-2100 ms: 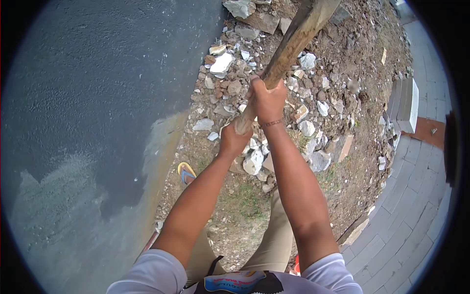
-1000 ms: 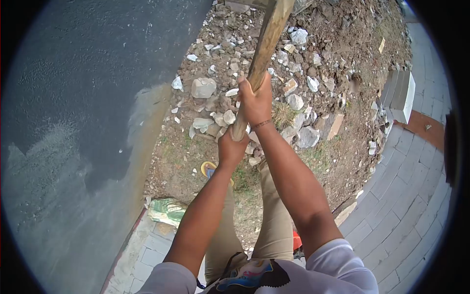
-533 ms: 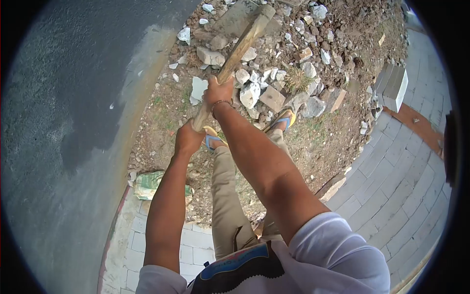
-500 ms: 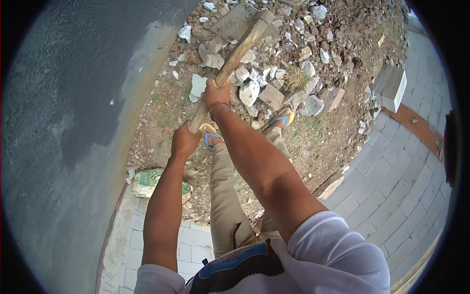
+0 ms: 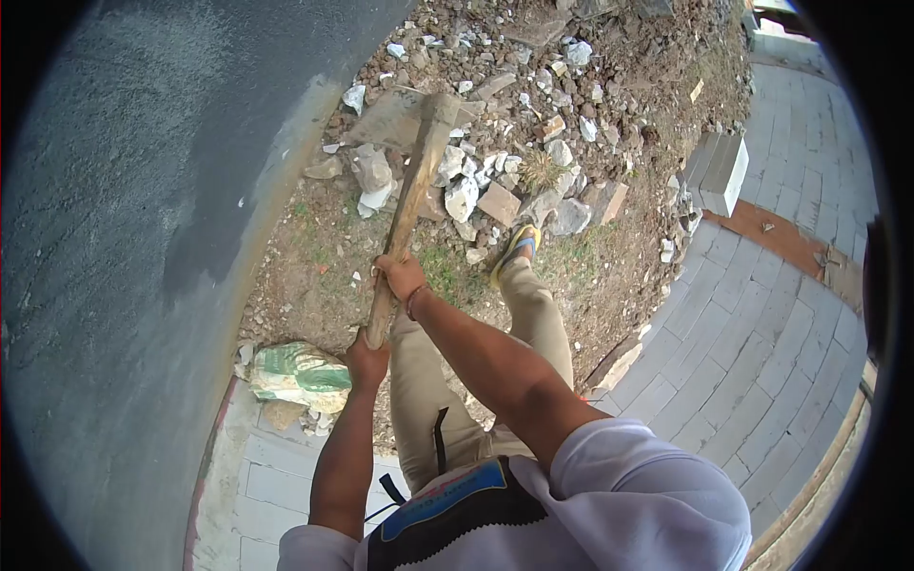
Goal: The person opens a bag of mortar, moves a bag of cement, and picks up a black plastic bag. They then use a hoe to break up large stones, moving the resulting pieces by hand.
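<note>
Both my hands are wrapped round the wooden handle of a tool. My left hand grips its lower end, close to my thigh. Higher up, my right hand holds the shaft, with a bracelet at the wrist. The handle slants up and slightly right to a thick end lying over a wide, dirt-coloured blade at the rubble. White and grey stones lie right of the handle, and a pale chunk lies left of it.
Dark asphalt runs along the left. A green and white sack sits at the lower left of the dirt. Stacked grey blocks stand on the right by grey paving. My sandalled foot is near the stones.
The tool and both hands have moved down and slightly left in view, closer to my body. The handle is now more upright. One foot is no longer visible, and more of the sack shows.
</note>
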The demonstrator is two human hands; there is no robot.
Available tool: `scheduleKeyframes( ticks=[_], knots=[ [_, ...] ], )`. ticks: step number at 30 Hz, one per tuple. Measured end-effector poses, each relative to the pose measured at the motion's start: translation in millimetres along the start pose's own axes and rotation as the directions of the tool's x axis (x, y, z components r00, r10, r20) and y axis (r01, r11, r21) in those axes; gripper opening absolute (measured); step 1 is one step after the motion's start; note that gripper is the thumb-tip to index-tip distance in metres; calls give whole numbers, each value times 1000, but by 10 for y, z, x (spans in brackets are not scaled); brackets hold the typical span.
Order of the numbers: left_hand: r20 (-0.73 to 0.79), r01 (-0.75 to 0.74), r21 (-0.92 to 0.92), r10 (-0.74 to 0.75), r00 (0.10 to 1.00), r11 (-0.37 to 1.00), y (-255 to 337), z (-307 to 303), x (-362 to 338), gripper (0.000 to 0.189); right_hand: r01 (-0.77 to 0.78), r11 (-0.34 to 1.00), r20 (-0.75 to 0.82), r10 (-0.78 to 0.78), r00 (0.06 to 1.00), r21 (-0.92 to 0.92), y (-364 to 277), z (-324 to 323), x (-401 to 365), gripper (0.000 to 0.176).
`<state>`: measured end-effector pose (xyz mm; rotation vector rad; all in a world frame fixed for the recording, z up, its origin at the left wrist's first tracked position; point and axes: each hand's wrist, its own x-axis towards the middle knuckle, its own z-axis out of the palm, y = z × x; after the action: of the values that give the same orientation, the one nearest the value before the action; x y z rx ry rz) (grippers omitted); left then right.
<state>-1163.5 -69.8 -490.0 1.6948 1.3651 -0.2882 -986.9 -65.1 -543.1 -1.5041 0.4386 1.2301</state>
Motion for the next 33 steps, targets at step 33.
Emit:
scheduleKeyframes(
  ticks=[33],
  knots=[
    [-24, -735, -250, 755, 656, 631, 6628, 1176, 2383, 84, 917, 398, -125, -911, 393, -23, -6703, -2253, 123, 30]
  ],
)
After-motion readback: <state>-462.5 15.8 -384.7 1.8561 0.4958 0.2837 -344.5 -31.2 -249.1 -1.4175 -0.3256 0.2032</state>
